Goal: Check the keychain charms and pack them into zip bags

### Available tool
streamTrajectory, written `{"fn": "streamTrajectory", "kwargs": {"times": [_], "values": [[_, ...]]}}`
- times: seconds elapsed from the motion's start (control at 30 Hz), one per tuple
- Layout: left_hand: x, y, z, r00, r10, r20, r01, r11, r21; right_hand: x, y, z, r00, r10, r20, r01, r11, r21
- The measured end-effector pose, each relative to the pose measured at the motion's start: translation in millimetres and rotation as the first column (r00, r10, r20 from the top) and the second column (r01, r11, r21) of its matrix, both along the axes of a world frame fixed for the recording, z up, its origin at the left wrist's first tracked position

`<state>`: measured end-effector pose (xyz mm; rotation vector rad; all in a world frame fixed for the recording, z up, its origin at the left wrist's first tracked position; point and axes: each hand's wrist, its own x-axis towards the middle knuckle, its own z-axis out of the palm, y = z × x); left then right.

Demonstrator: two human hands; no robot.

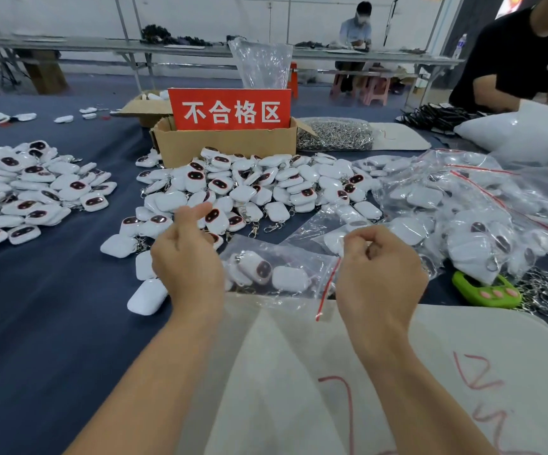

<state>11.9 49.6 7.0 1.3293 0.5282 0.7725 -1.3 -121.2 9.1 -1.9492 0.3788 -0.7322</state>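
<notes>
Right hand (377, 267) pinches the zip bag (276, 274) near its red zip strip (327, 290). The bag lies between both hands at the table front, charms (259, 269) inside. Left hand (187, 257) is loosely curled at the bag's other end; cannot tell if it holds anything. Risk: if the strip isn't sealed end to end, the one-sided hold could tip charms into the loose pile (249, 188). Red sign (230, 110) on the cardboard box (226, 146) reads "不合格区"; red marks on the white mat (397, 389) are unreadable.

Pale wall (69, 14) behind long grey tables (102, 44)
</notes>
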Motion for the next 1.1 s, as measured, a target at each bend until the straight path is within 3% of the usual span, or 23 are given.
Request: {"fn": "streamTrajectory", "kwargs": {"times": [0.1,0.27,0.33,0.4,0.53,0.63,0.7,0.8,0.9,1.0,1.1], "values": [[4,14,1,0.998,0.056,-0.024,-0.059,0.982,-0.179,1,2,-1,0.997,0.045,0.060,-0.043,0.998,-0.037],[7,26,4,0.991,0.125,-0.049,-0.133,0.956,-0.260,8,7,6,0.985,0.140,0.105,-0.118,0.975,-0.190],[7,27,5,0.990,0.127,-0.055,-0.137,0.955,-0.264,22,10,13,0.974,0.225,0.033,-0.207,0.935,-0.288],[9,28,4,0.991,0.109,-0.074,-0.124,0.959,-0.256,48,14,21,0.931,0.328,-0.162,-0.365,0.851,-0.377],[17,32,-6,0.989,-0.003,-0.146,-0.018,0.990,-0.142,95,35,27,0.753,0.416,-0.510,-0.650,0.596,-0.472],[20,33,-12,0.983,-0.073,-0.170,0.073,0.997,-0.010,113,46,13,0.642,0.439,-0.628,-0.761,0.458,-0.458],[20,35,-15,0.966,-0.103,-0.239,0.135,0.983,0.124,121,48,1,0.626,0.417,-0.658,-0.777,0.395,-0.489],[17,34,-19,0.926,-0.164,-0.340,0.291,0.884,0.366,132,46,-14,0.711,0.380,-0.592,-0.703,0.405,-0.584],[14,28,-20,0.903,-0.216,-0.372,0.387,0.786,0.482,136,46,-17,0.754,0.350,-0.557,-0.655,0.334,-0.677],[11,23,-23,0.875,-0.261,-0.407,0.456,0.726,0.515,134,44,-19,0.793,0.350,-0.499,-0.609,0.461,-0.645],[9,21,-25,0.850,-0.284,-0.442,0.504,0.680,0.533,133,43,-20,0.792,0.371,-0.484,-0.610,0.486,-0.626]]}}
